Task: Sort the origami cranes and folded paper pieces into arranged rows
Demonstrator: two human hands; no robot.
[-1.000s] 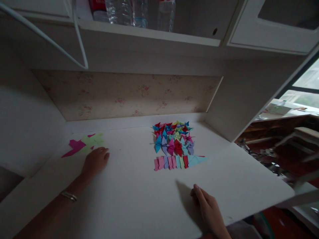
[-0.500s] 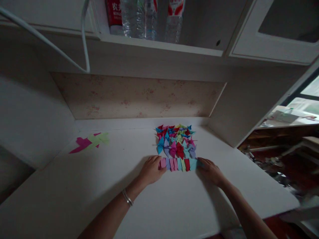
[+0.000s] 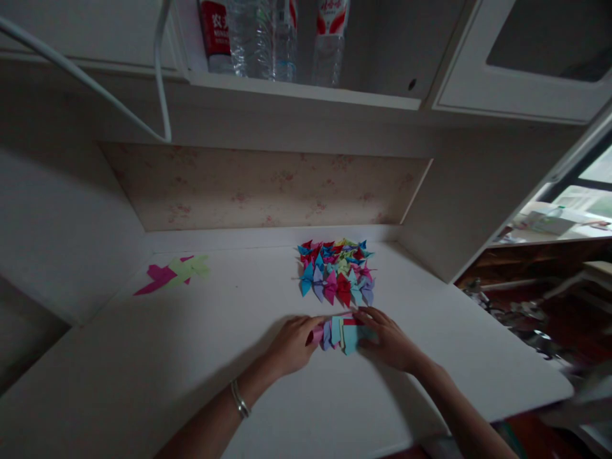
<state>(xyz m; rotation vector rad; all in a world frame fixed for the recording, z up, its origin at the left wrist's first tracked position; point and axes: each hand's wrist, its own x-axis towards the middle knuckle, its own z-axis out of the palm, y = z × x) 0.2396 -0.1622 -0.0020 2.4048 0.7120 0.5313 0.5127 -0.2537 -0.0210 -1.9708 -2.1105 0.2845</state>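
A row of folded coloured papers [image 3: 337,331], pink, purple, light blue, yellow and red, is squeezed between my two hands just above the white desk. At its left end my left hand [image 3: 294,344] closes its fingers on a pink piece; a silver bangle circles that wrist. My right hand [image 3: 389,341] grips the light blue end, its fingertips on the upper edge. The pieces overlap and sit crookedly. Right behind them, rows of colourful paper cranes [image 3: 337,274] stand close together, with blue, purple, pink and red ones in front.
Pink and yellow-green folded papers [image 3: 176,273] lie at the desk's left back. Overhead, plastic bottles [image 3: 329,44] and a red-labelled container [image 3: 216,35] stand on a shelf. A white cable or tube [image 3: 165,95] hangs at upper left. The desk's edge [image 3: 568,382] ends at right.
Both hands have come nearer to me, away from the cranes. My right hand has moved left, squeezing the spread row of folded papers into a shorter, overlapping bunch.
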